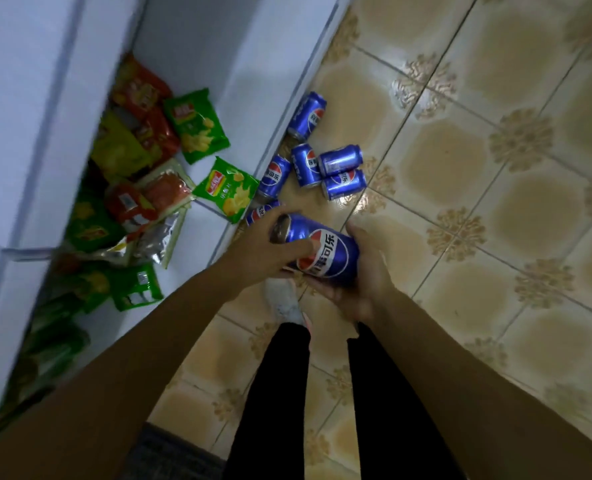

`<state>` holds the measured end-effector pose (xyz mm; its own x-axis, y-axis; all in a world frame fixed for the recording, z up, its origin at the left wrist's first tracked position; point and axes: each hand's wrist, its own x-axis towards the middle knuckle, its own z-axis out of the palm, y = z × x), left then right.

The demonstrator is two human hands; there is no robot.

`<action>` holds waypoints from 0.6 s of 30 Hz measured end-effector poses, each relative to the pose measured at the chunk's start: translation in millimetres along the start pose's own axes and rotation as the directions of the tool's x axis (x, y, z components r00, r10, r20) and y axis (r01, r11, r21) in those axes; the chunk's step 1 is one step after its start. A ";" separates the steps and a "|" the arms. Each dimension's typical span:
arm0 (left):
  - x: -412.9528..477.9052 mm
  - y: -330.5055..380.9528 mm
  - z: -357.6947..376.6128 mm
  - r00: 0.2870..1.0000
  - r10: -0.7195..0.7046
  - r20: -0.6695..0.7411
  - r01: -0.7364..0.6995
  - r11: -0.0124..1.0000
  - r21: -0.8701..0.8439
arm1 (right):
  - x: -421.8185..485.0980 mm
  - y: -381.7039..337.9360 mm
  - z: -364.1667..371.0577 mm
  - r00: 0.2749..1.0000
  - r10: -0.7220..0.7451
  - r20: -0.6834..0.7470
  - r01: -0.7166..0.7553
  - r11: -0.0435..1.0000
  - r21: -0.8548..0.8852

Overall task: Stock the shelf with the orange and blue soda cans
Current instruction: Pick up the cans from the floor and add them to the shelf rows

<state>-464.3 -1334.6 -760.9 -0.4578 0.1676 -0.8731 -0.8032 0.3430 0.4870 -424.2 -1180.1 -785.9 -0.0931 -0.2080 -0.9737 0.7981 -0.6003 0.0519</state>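
Now gripping a blue soda can (325,252) in both hands.
Wrapping its top with the left hand (270,245), cupping its underside with the right hand (362,275), above other blue cans (306,164) lying beside the shelf (218,81).

Glossy beige patterned tiles (495,220) fill the frame's right; a white shelf (253,64) runs down the left; a dark mat (173,455) lies bottom centre.

Both hands, left (263,244) and right (363,271), hold blue can (325,254); more cans (322,161) on floor (495,202).
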 end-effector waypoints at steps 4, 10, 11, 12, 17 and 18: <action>-107.9 57.6 17.2 0.977 0.140 -0.158 -0.156 0.983 -0.093 | -122.2 -0.1 29.0 0.996 -0.074 0.057 0.070 0.995 0.075; -251.9 115.6 56.0 0.876 0.357 -0.324 -0.420 0.896 -0.147 | -271.7 5.0 62.5 0.946 -0.116 0.302 0.033 0.964 0.265; -272.4 122.4 63.9 0.858 0.386 -0.338 -0.435 0.897 -0.081 | -293.8 6.1 66.3 0.916 -0.131 0.379 0.036 0.969 0.246; -293.6 130.8 71.6 0.824 0.422 -0.379 -0.463 0.886 -0.019 | -314.7 6.2 69.3 0.886 -0.147 0.439 0.059 0.977 0.207; -374.5 160.7 88.0 0.533 0.572 -0.623 -0.639 0.755 0.146 | -401.8 5.8 84.4 0.769 -0.263 0.582 0.344 0.938 -0.030; -384.5 163.3 87.6 0.509 0.570 -0.645 -0.672 0.732 0.116 | -415.7 5.0 89.4 0.740 -0.294 0.605 0.432 0.897 -0.092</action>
<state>-386.0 -1262.1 -347.7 -0.9367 -0.3151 -0.1527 -0.2360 0.2460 0.9401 -434.6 -1165.6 -361.0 -0.6635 -0.4443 -0.6019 0.7308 -0.5574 -0.3941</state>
